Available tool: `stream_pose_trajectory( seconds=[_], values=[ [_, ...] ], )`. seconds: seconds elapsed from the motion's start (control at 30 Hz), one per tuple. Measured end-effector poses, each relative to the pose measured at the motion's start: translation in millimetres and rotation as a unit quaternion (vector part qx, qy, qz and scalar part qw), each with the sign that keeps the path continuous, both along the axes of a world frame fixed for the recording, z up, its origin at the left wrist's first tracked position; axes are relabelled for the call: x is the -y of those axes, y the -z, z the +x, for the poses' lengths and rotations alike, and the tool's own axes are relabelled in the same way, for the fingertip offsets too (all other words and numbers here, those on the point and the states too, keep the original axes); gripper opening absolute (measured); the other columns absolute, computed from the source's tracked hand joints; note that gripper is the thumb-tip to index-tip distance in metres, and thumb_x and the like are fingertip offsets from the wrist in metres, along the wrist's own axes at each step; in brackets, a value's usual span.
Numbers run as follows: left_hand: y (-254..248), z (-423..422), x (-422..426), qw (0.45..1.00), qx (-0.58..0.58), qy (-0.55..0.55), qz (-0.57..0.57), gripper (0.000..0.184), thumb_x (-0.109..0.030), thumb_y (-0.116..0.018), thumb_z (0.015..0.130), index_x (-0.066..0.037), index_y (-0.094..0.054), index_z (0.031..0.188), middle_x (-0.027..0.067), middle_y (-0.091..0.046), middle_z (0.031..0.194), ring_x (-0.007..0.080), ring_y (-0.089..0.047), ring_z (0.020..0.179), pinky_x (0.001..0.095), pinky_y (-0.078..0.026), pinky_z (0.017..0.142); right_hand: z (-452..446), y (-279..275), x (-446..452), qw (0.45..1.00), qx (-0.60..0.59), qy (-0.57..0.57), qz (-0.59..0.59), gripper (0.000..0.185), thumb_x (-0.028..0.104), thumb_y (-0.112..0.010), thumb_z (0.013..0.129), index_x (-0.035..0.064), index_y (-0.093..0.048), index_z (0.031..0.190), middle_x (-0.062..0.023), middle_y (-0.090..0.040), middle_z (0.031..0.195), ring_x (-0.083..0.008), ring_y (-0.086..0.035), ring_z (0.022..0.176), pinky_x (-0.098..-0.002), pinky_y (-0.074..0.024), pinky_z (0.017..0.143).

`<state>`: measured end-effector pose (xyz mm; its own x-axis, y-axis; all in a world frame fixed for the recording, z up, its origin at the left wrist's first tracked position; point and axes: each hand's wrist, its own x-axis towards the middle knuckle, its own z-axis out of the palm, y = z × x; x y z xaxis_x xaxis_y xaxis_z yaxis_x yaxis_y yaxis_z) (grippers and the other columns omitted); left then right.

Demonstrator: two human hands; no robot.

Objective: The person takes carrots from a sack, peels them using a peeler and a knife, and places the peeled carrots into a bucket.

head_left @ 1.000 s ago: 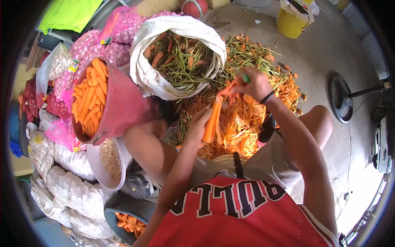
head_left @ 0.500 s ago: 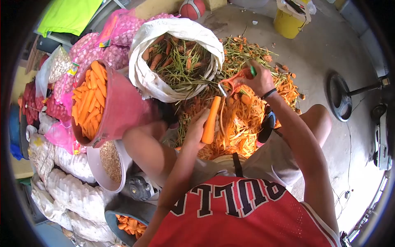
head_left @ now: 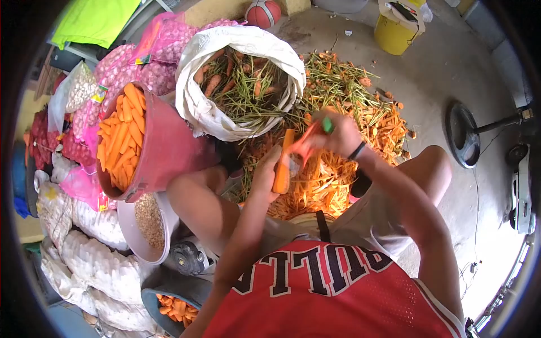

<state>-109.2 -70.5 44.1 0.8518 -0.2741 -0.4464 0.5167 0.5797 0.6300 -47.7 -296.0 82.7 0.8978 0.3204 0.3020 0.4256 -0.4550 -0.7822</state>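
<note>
My left hand (head_left: pixel 267 173) is wrapped round a smooth bright orange carrot (head_left: pixel 283 163), held upright above the heap of peelings. In my right hand (head_left: pixel 342 135) is a peeler (head_left: pixel 304 145) with an orange-red head and a green part at the grip, smeared by motion. Its head is close beside the carrot; whether the blade touches it I cannot tell. Below both hands lies a heap of orange carrot peelings (head_left: pixel 321 188). Just beyond stands a white sack (head_left: pixel 217 115) of unpeeled carrots with green stalks.
At left, a red bucket (head_left: pixel 169 146) holds peeled carrots, beside a pale tub (head_left: pixel 128 225) of brownish bits. A dark tub (head_left: pixel 155 304) with carrot pieces is lower left. Pink net bags (head_left: pixel 115 65), white sacks (head_left: pixel 93 259), a yellow bucket (head_left: pixel 391 35) and a basketball (head_left: pixel 263 13) surround the area.
My right hand has swung the peeler down and left, from above the peelings to beside the carrot. My left hand keeps its hold, with the carrot shifted slightly left and more upright.
</note>
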Motion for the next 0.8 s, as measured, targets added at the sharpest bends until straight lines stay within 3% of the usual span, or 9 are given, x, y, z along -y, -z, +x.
stream_pose_trajectory(
  seconds=[0.13, 0.17, 0.3, 0.37, 0.43, 0.5, 0.53, 0.7, 0.8],
  values=[
    [-12.2, -4.6, 9.9, 0.999, -0.026, 0.006, 0.034, 0.028, -0.027, -0.051, 0.1, -0.005, -0.059, 0.116, 0.0047, -0.063, 0.093, 0.016, -0.062, 0.073, 0.0303, -0.053, 0.062, -15.1, 0.3, -15.2, 0.985, 0.113, -0.098, -0.09, 0.057, 0.036, -0.086, 0.066, 0.0191, -0.066, 0.117, -0.008, -0.066, 0.098, -0.0259, -0.065, 0.087, -0.0362, -0.0547, 0.071],
    [-5.0, -9.6, 5.9, 0.998, -0.027, 0.004, 0.058, 0.028, -0.027, -0.051, 0.1, -0.005, -0.059, 0.116, 0.0046, -0.063, 0.093, 0.0159, -0.062, 0.073, 0.0298, -0.053, 0.062, -3.9, 2.5, -8.1, 0.988, 0.088, -0.078, -0.099, 0.058, 0.036, -0.086, 0.064, 0.0139, -0.066, 0.114, -0.0103, -0.065, 0.096, -0.0274, -0.064, 0.084, -0.0379, -0.054, 0.071],
    [-18.9, -11.4, 6.4, 0.996, -0.037, 0.02, 0.075, 0.033, -0.031, -0.051, 0.099, -0.006, -0.058, 0.119, 0.0058, -0.063, 0.092, 0.0141, -0.062, 0.075, 0.0269, -0.052, 0.061, 32.9, -10.9, 22.4, 0.974, 0.032, 0.185, -0.126, 0.051, 0.032, -0.087, 0.064, 0.0022, -0.065, 0.1, -0.0125, -0.065, 0.089, -0.0245, -0.065, 0.077, -0.0376, -0.0535, 0.069],
    [-17.9, -4.9, 2.0, 0.998, -0.031, 0.049, -0.004, 0.031, -0.029, -0.052, 0.1, -0.004, -0.059, 0.116, 0.0042, -0.063, 0.093, 0.0141, -0.061, 0.072, 0.0275, -0.051, 0.059, 25.0, 1.1, 18.3, 0.995, -0.017, 0.096, -0.01, 0.051, 0.032, -0.087, 0.065, 0.0032, -0.065, 0.102, -0.0123, -0.066, 0.086, -0.0254, -0.067, 0.08, -0.0381, -0.0545, 0.069],
    [-15.6, -0.2, 9.7, 1.0, -0.027, 0.003, 0.008, 0.032, -0.03, -0.051, 0.1, -0.004, -0.058, 0.117, 0.0046, -0.063, 0.09, 0.0142, -0.061, 0.071, 0.0283, -0.052, 0.058, -6.3, -3.4, -5.3, 0.997, -0.038, -0.07, -0.012, 0.049, 0.031, -0.087, 0.067, 0.0042, -0.065, 0.101, -0.0109, -0.067, 0.088, -0.0241, -0.067, 0.077, -0.0352, -0.054, 0.068],
    [-26.3, 0.0, 22.2, 0.995, -0.064, -0.053, 0.052, 0.034, -0.031, -0.05, 0.1, -0.004, -0.058, 0.119, 0.0049, -0.063, 0.09, 0.0143, -0.061, 0.071, 0.0285, -0.052, 0.058, -24.8, -6.1, -21.7, 0.987, 0.085, -0.099, -0.089, 0.049, 0.029, -0.088, 0.065, 0.0065, -0.066, 0.103, -0.0105, -0.065, 0.092, -0.0265, -0.066, 0.08, -0.0355, -0.0541, 0.071],
    [-12.1, -1.6, 7.1, 1.0, -0.001, 0.03, 0.007, 0.035, -0.028, -0.052, 0.1, -0.004, -0.056, 0.125, 0.0063, -0.065, 0.096, 0.0138, -0.061, 0.072, 0.029, -0.053, 0.06, -18.7, -4.2, -18.8, 0.984, 0.097, -0.117, -0.092, 0.056, 0.031, -0.09, 0.06, 0.0071, -0.067, 0.106, -0.0107, -0.064, 0.095, -0.0291, -0.064, 0.084, -0.0372, -0.0538, 0.073],
    [1.9, -6.1, 8.1, 0.999, -0.027, 0.005, 0.021, 0.035, -0.025, -0.055, 0.098, -0.005, -0.055, 0.127, 0.0061, -0.061, 0.1, 0.0134, -0.061, 0.073, 0.0289, -0.053, 0.058, 28.9, -14.3, 16.9, 0.981, 0.068, 0.13, -0.126, 0.061, 0.034, -0.09, 0.059, 0.0004, -0.063, 0.102, -0.014, -0.064, 0.089, -0.0285, -0.063, 0.074, -0.036, -0.0524, 0.07],
    [-14.5, 0.2, 9.7, 0.999, -0.01, 0.006, -0.041, 0.033, -0.025, -0.055, 0.098, -0.005, -0.055, 0.125, 0.0067, -0.063, 0.099, 0.0137, -0.061, 0.071, 0.0269, -0.052, 0.058, 9.6, -12.2, 3.6, 0.996, -0.031, 0.073, -0.036, 0.065, 0.038, -0.089, 0.061, -0.0022, -0.062, 0.104, -0.0134, -0.064, 0.085, -0.031, -0.065, 0.077, -0.0382, -0.0521, 0.071]
  ],
)
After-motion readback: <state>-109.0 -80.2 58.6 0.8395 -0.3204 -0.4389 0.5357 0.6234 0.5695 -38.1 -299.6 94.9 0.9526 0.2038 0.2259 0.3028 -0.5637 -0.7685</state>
